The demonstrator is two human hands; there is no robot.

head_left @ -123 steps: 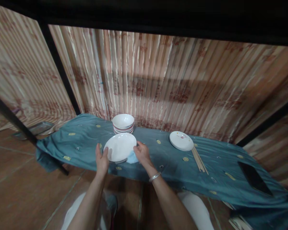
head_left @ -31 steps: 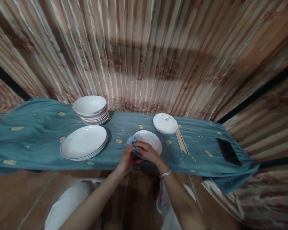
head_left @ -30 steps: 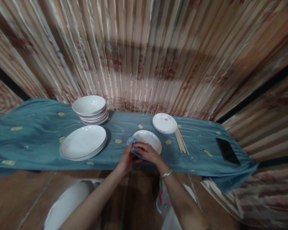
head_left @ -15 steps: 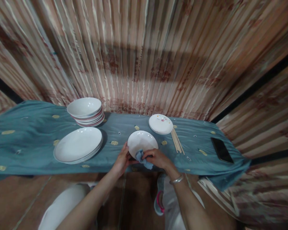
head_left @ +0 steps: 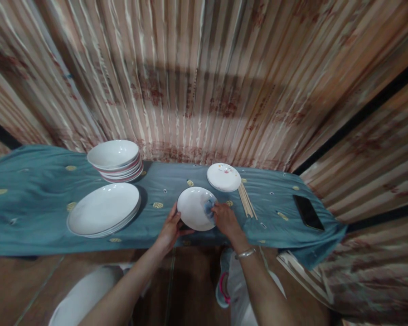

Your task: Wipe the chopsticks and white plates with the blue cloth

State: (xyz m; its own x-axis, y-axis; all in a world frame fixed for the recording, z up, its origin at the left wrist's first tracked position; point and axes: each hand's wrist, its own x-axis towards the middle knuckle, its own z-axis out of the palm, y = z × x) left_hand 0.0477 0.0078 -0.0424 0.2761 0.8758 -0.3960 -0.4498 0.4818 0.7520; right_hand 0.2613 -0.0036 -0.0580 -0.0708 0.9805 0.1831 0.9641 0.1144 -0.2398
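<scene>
A white plate [head_left: 192,212] with a thin dark rim is held near the table's front edge. My left hand [head_left: 170,230] grips its left side, thumb at the rim and fingers underneath. My right hand [head_left: 225,221] is closed on a small blue cloth [head_left: 209,206], pressed against the plate's inner right side. The cloth is blurred by motion, and the hand hides part of it. Behind the plate and to its right sit small flower-patterned plates [head_left: 223,177], stacked, with several wooden chopsticks [head_left: 247,201] beside them.
On the left stand a stack of bowls [head_left: 114,154] with red bands and, in front, a stack of large white oval plates [head_left: 104,209]. A black phone [head_left: 308,212] lies at the right. A teal patterned cloth [head_left: 170,176] covers the table; a striped curtain [head_left: 177,81] hangs behind.
My right hand has moved the blue cloth from the plate's near edge up to its right inner side. My left hand keeps its hold. The whole view has shifted slightly.
</scene>
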